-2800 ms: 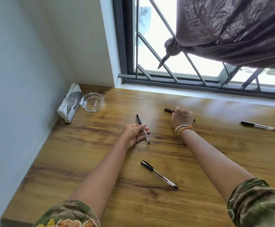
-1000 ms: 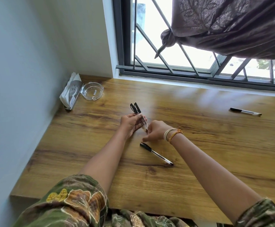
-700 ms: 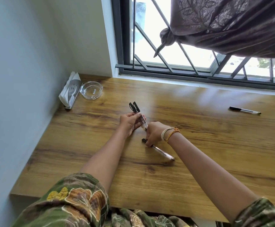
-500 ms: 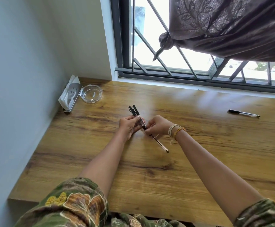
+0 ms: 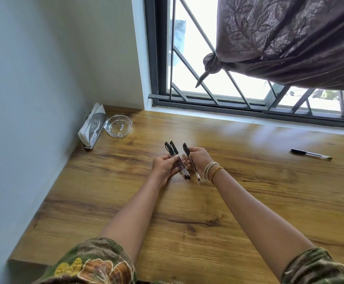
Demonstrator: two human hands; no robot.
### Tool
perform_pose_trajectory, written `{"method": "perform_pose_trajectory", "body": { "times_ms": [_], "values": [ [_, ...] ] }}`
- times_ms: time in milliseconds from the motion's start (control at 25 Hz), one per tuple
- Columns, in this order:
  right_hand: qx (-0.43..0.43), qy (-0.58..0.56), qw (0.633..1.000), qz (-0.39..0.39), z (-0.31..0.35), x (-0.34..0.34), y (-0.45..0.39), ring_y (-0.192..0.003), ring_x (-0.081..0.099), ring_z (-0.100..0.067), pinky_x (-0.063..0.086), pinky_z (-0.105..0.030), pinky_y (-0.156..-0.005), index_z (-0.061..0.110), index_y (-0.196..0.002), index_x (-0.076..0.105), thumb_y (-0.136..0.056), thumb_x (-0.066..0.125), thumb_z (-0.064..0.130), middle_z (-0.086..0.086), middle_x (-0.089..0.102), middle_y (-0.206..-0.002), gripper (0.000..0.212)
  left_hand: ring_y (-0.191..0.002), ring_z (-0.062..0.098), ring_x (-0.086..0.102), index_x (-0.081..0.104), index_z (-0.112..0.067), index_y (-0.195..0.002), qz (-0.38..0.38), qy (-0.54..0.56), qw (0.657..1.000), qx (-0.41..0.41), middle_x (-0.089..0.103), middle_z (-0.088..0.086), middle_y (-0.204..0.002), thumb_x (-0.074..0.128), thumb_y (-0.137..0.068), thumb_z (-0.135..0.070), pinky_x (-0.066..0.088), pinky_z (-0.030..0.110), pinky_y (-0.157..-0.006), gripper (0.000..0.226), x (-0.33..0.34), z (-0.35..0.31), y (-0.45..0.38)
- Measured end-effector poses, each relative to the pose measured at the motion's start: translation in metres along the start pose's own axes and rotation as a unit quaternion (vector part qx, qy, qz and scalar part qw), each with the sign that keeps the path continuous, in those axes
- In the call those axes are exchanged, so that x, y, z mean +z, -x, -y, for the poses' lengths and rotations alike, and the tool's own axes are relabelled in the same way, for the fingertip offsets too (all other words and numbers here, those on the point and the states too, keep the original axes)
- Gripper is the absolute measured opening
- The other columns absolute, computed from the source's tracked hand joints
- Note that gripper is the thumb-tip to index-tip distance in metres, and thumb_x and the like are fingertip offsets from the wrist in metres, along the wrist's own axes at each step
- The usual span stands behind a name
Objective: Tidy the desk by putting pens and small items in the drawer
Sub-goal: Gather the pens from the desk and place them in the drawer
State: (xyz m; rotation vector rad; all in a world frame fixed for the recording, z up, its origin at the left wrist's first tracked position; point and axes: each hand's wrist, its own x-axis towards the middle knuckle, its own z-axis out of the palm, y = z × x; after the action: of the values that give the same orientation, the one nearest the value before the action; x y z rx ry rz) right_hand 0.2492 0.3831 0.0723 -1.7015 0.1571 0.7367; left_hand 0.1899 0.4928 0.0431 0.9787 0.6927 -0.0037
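Centrally, clutched pens (image 5: 177, 160), desk (image 5: 249, 201) edges distant.

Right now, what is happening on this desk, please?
A person is collecting pens from a wooden desk. The left hand holds two pens together, and the right hand holds a third pen beside them. One more pen lies on the desk at the far right. A glass dish and a tissue pack sit in the back corner. No drawer is visible.

Glass ashtray (image 5: 118, 126) beside tissue pack (image 5: 91, 128); knotted curtain (image 5: 285, 37) above.
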Motion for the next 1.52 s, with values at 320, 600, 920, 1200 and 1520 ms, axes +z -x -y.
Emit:
{"method": "perform_pose_trajectory", "body": {
  "times_ms": [320, 600, 920, 1200, 1520],
  "values": [
    [-0.064, -0.101, 0.989, -0.089, -0.007, 0.011, -0.001, -0.069, 0.064, -0.024, 0.058, -0.038, -0.074, 0.005, -0.089, 0.072, -0.082, 0.068, -0.001, -0.013, 0.068, -0.077, 0.010, -0.060, 0.014, 0.071, 0.065, -0.004, -0.093, 0.002, -0.006, 1.000, -0.011, 0.073, 0.007, -0.069, 0.065, -0.089, -0.004, 0.060, 0.027, -0.059, 0.004, 0.001, 0.003, -0.004],
    [-0.096, -0.160, 0.975, -0.118, -0.009, -0.010, 0.003, -0.072, 0.066, -0.023, 0.058, -0.032, -0.069, 0.007, -0.086, 0.072, -0.081, 0.070, 0.000, -0.016, 0.071, -0.085, 0.010, -0.060, 0.019, 0.071, 0.067, 0.005, -0.099, 0.036, 0.006, 0.999, 0.017, 0.072, 0.015, -0.079, 0.069, -0.084, -0.001, 0.060, 0.031, -0.055, 0.017, 0.028, 0.006, 0.001],
    [-0.078, -0.213, 0.963, -0.146, -0.019, -0.081, 0.023, -0.064, 0.065, -0.017, 0.058, -0.027, -0.058, 0.007, -0.085, 0.072, -0.081, 0.071, 0.000, -0.009, 0.070, -0.078, 0.008, -0.057, 0.016, 0.070, 0.068, 0.005, -0.094, 0.074, -0.029, 0.997, 0.007, 0.072, 0.010, -0.071, 0.072, -0.080, 0.001, 0.055, 0.024, -0.052, 0.015, 0.091, 0.033, 0.005],
    [-0.061, -0.256, 0.945, -0.195, -0.017, -0.150, 0.022, -0.061, 0.065, -0.019, 0.057, -0.026, -0.056, 0.007, -0.080, 0.071, -0.078, 0.073, -0.001, -0.011, 0.069, -0.073, 0.009, -0.062, 0.018, 0.071, 0.067, 0.009, -0.098, 0.084, -0.043, 0.996, -0.006, 0.070, 0.018, -0.085, 0.075, -0.078, -0.001, 0.057, 0.025, -0.055, 0.023, 0.161, 0.055, 0.001],
    [-0.030, -0.215, 0.946, -0.242, -0.020, -0.222, 0.004, -0.067, 0.061, -0.019, 0.052, -0.026, -0.061, 0.012, -0.075, 0.070, -0.078, 0.073, 0.001, -0.010, 0.068, -0.074, 0.012, -0.073, 0.024, 0.069, 0.066, 0.009, -0.100, 0.079, -0.077, 0.993, -0.041, 0.070, 0.023, -0.094, 0.074, -0.078, 0.004, 0.061, 0.029, -0.062, 0.024, 0.228, 0.075, -0.016]
  ]
}}
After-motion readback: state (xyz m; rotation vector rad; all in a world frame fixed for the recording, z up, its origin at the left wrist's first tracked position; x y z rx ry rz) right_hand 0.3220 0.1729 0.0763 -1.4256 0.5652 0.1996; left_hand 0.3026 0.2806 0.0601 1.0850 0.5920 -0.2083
